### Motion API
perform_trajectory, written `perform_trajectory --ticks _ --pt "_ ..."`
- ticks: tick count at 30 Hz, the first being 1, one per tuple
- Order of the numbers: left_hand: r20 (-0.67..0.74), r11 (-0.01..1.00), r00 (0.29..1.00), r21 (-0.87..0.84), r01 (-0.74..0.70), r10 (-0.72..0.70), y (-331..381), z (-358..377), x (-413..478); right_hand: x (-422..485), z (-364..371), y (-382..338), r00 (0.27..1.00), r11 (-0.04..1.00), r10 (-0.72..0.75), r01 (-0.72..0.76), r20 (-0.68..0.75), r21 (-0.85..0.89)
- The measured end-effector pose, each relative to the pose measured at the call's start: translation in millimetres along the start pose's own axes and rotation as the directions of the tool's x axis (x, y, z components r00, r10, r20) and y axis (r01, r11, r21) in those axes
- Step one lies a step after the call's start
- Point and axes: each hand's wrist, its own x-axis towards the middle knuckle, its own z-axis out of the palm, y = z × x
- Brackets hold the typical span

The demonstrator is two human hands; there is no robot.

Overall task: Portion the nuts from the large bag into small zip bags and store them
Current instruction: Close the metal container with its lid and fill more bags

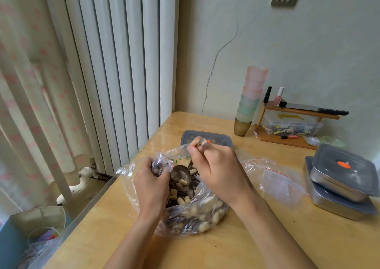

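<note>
**Step in hand: scooping.** The left hand (151, 184), fingers curled, grips a small zip bag (161, 165) by its mouth. It is held over the open large bag (191, 219) of peanuts and dark seeds on the desk (339, 248). A metal spoon (181, 173), carrying a few peanuts, sits just beside that mouth. The right hand (216, 170) pinches its handle. The next move is probably to tip the spoon into the small bag without spilling. Empty zip bags (277, 178) and lidded containers (341, 178) lie to the right.

head-worn view, looking down, close over the table (246, 238)
</note>
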Motion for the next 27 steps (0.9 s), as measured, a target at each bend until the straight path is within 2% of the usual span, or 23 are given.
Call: perform_trajectory --ticks 5,9,14,19,24,25,27 --pt "-0.009 1.000 1.000 -0.007 0.004 -0.005 -3 1 1 0 -3 -4 0.995 0.999 -0.028 0.026 0.094 0.022" --pt "-0.012 1.000 1.000 0.007 0.019 -0.019 -8 3 3 0 -9 0 0.992 0.988 0.081 -0.092 0.092 0.123" --pt "-0.006 0.999 1.000 0.016 0.028 -0.028 -10 4 4 0 -11 2 0.973 0.969 0.204 -0.216 0.105 0.117" --pt "-0.012 0.999 1.000 0.030 0.029 -0.029 -14 5 6 1 -13 13 0.867 0.852 0.489 -0.498 0.094 0.159" --pt "0.001 0.999 0.999 0.020 0.046 -0.046 -12 4 5 -1 -17 28 0.760 0.744 0.642 -0.649 0.101 0.155" --pt "0.003 0.999 0.999 0.024 0.043 -0.044 -11 4 5 -1 -18 29 0.765 0.751 0.638 -0.643 0.081 0.151" --pt "0.000 0.999 0.999 0.031 0.036 -0.036 -10 3 4 -1 -21 29 0.825 0.813 0.564 -0.563 0.037 0.148"
